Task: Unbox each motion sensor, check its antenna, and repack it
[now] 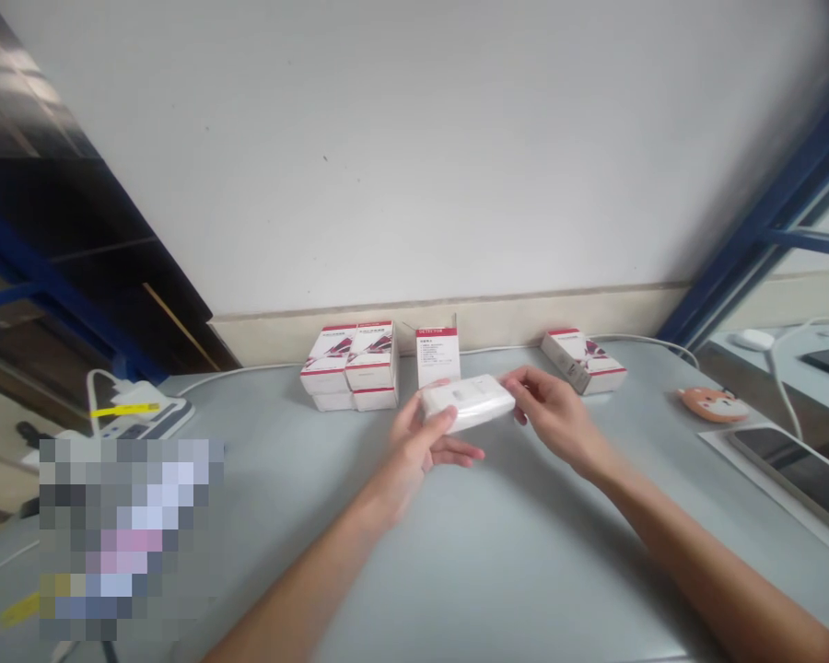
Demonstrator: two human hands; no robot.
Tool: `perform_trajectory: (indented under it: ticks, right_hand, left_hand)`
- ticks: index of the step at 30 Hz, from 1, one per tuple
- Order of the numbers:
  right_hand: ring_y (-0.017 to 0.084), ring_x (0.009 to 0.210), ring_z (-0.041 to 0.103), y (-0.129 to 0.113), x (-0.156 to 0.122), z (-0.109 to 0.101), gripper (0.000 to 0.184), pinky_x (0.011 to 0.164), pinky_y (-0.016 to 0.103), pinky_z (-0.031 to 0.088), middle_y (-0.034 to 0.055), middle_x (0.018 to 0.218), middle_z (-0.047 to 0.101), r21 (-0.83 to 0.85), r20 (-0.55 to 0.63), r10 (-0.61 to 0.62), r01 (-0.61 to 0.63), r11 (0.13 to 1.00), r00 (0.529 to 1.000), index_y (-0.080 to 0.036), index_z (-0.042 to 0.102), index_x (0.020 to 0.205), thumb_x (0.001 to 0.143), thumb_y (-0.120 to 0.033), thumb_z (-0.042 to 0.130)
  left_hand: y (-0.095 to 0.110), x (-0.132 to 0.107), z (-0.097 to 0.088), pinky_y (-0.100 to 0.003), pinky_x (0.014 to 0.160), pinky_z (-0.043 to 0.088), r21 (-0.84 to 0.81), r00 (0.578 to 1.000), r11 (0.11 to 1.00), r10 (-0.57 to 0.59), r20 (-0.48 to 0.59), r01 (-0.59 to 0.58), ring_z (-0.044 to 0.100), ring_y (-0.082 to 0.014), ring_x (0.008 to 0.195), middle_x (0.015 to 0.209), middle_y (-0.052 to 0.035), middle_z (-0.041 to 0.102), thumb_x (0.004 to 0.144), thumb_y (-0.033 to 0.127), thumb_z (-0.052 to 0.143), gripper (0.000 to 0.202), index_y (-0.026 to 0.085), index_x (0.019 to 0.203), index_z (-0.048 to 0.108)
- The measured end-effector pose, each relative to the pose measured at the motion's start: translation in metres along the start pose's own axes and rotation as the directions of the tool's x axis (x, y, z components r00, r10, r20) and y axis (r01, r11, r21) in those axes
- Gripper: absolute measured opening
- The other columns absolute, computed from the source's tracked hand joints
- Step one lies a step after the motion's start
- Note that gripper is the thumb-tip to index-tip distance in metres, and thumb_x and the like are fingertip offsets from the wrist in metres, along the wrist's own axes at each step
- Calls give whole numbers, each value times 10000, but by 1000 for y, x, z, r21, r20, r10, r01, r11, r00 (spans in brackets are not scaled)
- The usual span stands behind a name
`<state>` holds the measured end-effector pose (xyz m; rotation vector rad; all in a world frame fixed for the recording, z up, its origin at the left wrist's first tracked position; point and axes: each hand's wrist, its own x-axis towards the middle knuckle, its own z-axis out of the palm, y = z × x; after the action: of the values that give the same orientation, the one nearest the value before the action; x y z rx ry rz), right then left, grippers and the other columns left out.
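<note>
White package (468, 401) is held up between the hands, raised above the grey table (525, 580). Left hand (411, 440) grips its left end: thumb over the near edge, other fingers spread below, probably so the palm bears the weight and the broad face stays turned up. Right hand (549, 410): fingers curled, thumb and index drawn together at the far right corner; cannot tell whether they pinch the wrapping or only touch it. That light contact suggests the left does the supporting, leaving the right free for fine work.

Just beyond the package, 1 standing box (437, 357) on its end, panel facing the person; thin edges at its top look like raised flaps. Upright stance likely gives easy access from above.

Beyond the left hand, to its left: boxes stacked (349, 368), 2 on top of 2 visible below, edges nearly flush; reads as deliberate, space-saving order. Beyond the right hand, 1 box lying flat (584, 361), set apart at an angle. Farther right of that hand, an orange animal-faced item (713, 404).

Writing: red band on the standing box reads "DETECTOR"; smaller lines beneath illegible. Stacked and flat boxes share red-and-white printing with dark red graphics; no brand readable. Faint grey marks on the package, too blurred to make out.
</note>
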<state>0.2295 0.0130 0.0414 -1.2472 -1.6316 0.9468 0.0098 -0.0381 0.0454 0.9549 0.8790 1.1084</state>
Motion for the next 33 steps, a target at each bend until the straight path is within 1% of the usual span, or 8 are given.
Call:
perform_trajectory:
  ticks: [5,9,15,18,23,26,29,33]
  right_hand:
    - [182,639,513,7,-1,11,360,617,315,397,-1,681,579,-108,-67,-23,16,994,997,-198,670,916,1004,-519,533]
    - [181,635,541,9,-4,14,358,619,312,414,2,685,605,-108,-96,-11,0,994,995,-199,681,930,1011,-522,550]
    - [187,695,580,11,-12,21,338,680,328,461,28,782,642,-90,-199,-197,182,979,960,-215,632,950,1056,-516,521]
    - [187,704,576,12,-14,21,311,678,332,460,27,794,625,-130,-242,-310,286,949,920,-230,588,923,1079,-482,495]
    - [185,698,554,6,-18,20,251,656,333,448,21,785,598,-241,-314,-488,429,870,814,-247,548,895,1092,-392,495]
    - [197,704,575,3,-19,22,261,651,347,465,31,784,610,-265,-334,-549,483,835,766,-258,533,882,1094,-404,488]
    - [205,691,604,-1,-20,21,273,637,360,486,40,769,635,-296,-318,-597,520,801,737,-263,551,868,1087,-417,500]
    - [199,663,630,-8,-20,14,169,608,349,501,32,741,663,-291,-207,-735,676,676,646,-267,610,867,1036,-276,607]
  left_hand:
    - [-5,2,0,-315,667,614,39,995,999,10,-97,-7,808,-235,735,1245,-160,752,914,554,750,593,191,1351,581]
    - [-11,5,1,-306,654,607,-1,995,1000,8,-104,-8,794,-201,706,1310,-157,729,951,553,693,522,192,1319,607]
    - [-14,7,-4,-298,656,592,-106,995,991,-84,-52,78,780,-201,693,1217,-205,773,994,654,561,659,128,1388,598]
    - [-13,6,-5,-307,660,590,-136,989,980,-146,32,149,781,-216,709,1186,-217,783,992,748,471,768,111,1401,602]
    - [-12,4,-2,-339,712,595,-159,989,980,-104,106,120,794,-245,755,1200,-196,778,942,868,347,909,135,1406,616]
    - [-10,5,-2,-326,657,573,-135,980,972,-182,85,192,780,-248,697,958,-159,802,936,883,315,937,109,1348,645]
    - [-6,6,-3,-312,574,538,-88,942,938,-331,59,335,755,-251,617,778,-143,771,904,917,268,984,71,1169,694]
    - [7,3,-6,-288,552,514,-51,920,919,-391,14,391,717,-220,558,666,-105,722,928,859,305,865,95,969,708]
